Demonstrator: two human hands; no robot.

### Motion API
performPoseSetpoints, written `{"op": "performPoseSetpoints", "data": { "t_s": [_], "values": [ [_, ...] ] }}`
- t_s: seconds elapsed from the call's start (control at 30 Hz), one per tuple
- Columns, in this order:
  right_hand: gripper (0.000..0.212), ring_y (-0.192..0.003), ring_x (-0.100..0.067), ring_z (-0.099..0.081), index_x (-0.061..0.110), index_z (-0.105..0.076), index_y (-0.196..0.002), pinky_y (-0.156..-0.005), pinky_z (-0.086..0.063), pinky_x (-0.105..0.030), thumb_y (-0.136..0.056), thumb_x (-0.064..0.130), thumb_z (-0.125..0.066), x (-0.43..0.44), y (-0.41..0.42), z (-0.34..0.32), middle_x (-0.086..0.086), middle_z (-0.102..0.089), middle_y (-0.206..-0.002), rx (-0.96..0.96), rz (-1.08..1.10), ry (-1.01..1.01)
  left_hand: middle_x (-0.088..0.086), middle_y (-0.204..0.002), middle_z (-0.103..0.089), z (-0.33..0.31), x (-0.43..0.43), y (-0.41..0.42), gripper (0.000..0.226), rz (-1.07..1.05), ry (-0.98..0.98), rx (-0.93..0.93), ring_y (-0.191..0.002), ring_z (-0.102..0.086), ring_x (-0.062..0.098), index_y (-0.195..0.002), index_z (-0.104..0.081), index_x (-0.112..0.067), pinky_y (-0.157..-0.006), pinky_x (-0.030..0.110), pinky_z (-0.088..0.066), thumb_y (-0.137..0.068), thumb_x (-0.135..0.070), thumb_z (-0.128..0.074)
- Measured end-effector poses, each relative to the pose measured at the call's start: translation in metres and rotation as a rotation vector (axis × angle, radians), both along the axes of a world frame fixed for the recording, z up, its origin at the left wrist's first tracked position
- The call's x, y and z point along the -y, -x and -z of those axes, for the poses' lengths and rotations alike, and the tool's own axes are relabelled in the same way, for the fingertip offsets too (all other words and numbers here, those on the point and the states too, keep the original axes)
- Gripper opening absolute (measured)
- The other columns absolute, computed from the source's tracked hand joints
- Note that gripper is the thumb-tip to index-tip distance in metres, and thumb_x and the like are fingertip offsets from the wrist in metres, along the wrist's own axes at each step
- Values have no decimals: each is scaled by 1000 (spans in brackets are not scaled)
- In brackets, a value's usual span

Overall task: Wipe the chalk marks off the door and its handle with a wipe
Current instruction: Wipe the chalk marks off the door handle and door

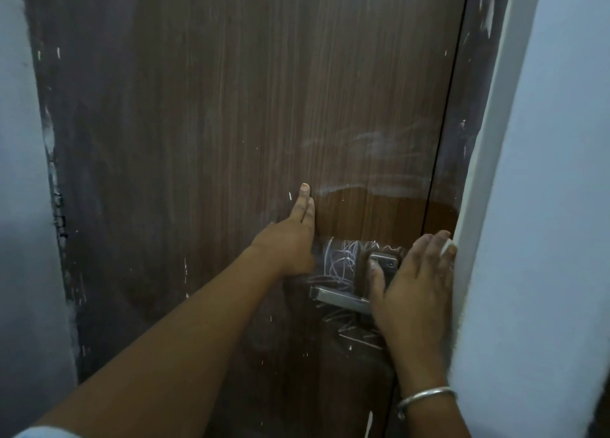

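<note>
Not even halfway, I'd say. The door (pixel 231 107) is showing one clean arc above the lock, but smeared chalk (pixel 373 147) is hanging over it and scribbles (pixel 340 262) are crowding the handle (pixel 336 297), which looks unwiped. The left hand (pixel 290 243) is lying flat on the door with fingers straight. The right hand (pixel 416 282) is spread out, pressing the wipe (pixel 446 247) by the door's edge.

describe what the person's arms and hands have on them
Both forearms are bare and the left hand and right hand are ungloved. A thin silver bangle circles the right wrist. A sliver of pale blue sleeve shows at the left arm's upper end.
</note>
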State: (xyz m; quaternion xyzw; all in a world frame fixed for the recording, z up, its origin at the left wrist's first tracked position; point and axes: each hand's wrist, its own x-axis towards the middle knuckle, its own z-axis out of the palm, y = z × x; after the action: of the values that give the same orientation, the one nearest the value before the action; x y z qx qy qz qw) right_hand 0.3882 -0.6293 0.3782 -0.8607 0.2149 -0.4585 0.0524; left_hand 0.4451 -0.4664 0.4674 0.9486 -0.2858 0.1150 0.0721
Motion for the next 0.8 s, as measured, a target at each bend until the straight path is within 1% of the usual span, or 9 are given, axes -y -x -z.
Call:
{"op": "performPoseSetpoints", "data": {
  "t_s": [0.07,0.1,0.17,0.23,0.33,0.43,0.53,0.67,0.8],
  "values": [
    [90,-143,-36,3,1,0,-147,-116,-12,-42,-88,58,-37,-8,5,-4,-19,13,-155,1,4,-37,4,-145,44,0,0,0,88,-4,-2,-4,-114,-51,28,-145,18,-5,-100,45,-39,-88,-11,-48],
    [88,-142,-38,-7,1,-4,-147,-113,-22,-42,-88,57,-38,-13,7,-7,-21,11,-155,10,11,-61,4,-145,44,0,1,0,88,-5,-6,-7,-113,-51,28,-145,18,-5,-100,45,-39,-88,-10,-49],
    [83,-129,-40,-34,2,-16,-146,-98,-43,-39,-87,53,-45,-19,10,-12,-24,1,-150,46,41,-121,4,-145,45,0,1,-1,89,-5,-9,-6,-111,-52,28,-145,19,-4,-100,46,-40,-87,-8,-50],
    [81,-119,-39,-44,2,-20,-144,-89,-50,-39,-86,51,-49,-20,11,-13,-24,-8,-146,61,54,-130,5,-144,45,1,1,-2,91,-5,-13,0,-111,-52,27,-144,20,-4,-99,46,-40,-87,-6,-51],
    [83,-133,-41,-31,0,-21,-144,-100,-44,-46,-86,53,-46,-18,10,-10,-24,-14,-150,24,84,-104,5,-143,47,3,2,-6,93,-3,-4,7,-110,-53,27,-144,21,-5,-93,41,-44,-86,-3,-52],
    [83,-139,-38,-22,1,-16,-146,-107,-33,-45,-87,52,-45,-19,15,-6,-21,-12,-154,-12,76,-139,4,-142,49,5,1,-12,97,10,3,20,-117,-51,29,-143,22,-5,-85,33,-48,-84,-1,-54],
    [81,-141,-35,-16,3,-10,-147,-109,-28,-41,-89,48,-44,-20,19,0,-18,-6,-156,13,32,-200,3,-140,51,6,1,-18,98,20,-12,18,-127,-44,32,-142,24,-6,-90,37,-50,-82,4,-53],
    [83,-140,-37,-18,1,-11,-147,-110,-26,-43,-88,49,-46,-26,19,-2,-20,-8,-155,26,45,-252,6,-140,50,5,1,-18,96,9,-29,24,-127,-44,33,-142,23,-5,-90,38,-51,-81,10,-50],
    [89,-143,-35,-8,1,-10,-147,-110,-13,-38,-86,51,-51,-31,13,-3,-19,-4,-156,71,-51,-256,3,-137,52,7,1,-21,97,13,-29,54,-129,-42,32,-142,23,-6,-91,37,-50,-79,16,-47]
  ]
}}
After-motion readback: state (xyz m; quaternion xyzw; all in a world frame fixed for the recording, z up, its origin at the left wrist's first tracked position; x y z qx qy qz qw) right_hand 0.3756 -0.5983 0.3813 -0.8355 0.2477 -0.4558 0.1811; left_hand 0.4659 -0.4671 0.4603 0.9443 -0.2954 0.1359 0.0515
